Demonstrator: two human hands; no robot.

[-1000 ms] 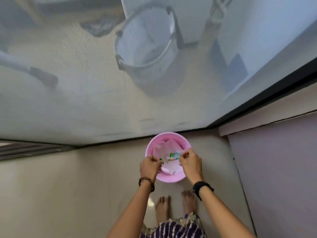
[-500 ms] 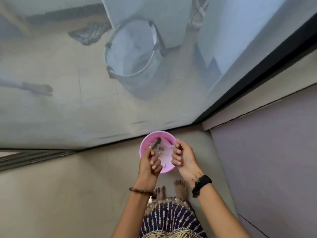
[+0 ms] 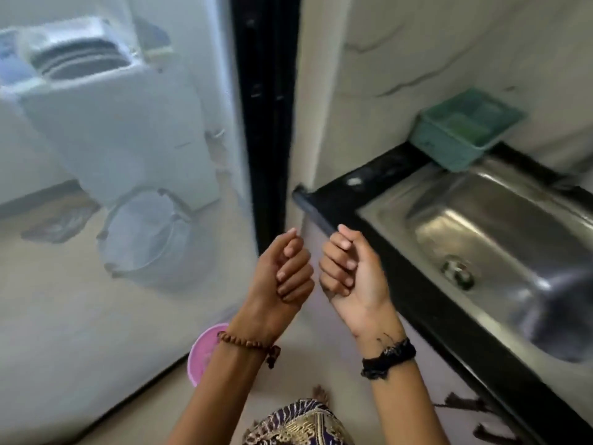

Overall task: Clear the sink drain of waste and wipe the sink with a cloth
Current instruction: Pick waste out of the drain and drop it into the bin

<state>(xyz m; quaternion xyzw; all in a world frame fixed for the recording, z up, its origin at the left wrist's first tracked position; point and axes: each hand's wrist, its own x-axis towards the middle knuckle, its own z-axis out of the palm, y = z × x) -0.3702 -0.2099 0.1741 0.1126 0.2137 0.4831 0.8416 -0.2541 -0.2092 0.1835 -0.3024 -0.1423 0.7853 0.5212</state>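
Note:
A steel sink (image 3: 500,220) is set in a black counter (image 3: 378,187) on the right. Its drain (image 3: 458,271) holds a few bits of green and white waste. My left hand (image 3: 282,274) and my right hand (image 3: 353,271) hover side by side in front of the counter's left end, palms toward me, fingers curled, nothing visible in either. A pink bowl (image 3: 202,354) sits on the floor below, mostly hidden by my left forearm. No cloth is in view.
A green plastic basket (image 3: 465,130) rests at the sink's back corner. A black door frame (image 3: 263,123) stands left of the counter. Behind the glass are a washing machine (image 3: 106,123) and a laundry basket (image 3: 150,236).
My view has swung up and right from the pink bowl on the floor to the sink. Both hands have risen away from the bowl and no longer hold the waste.

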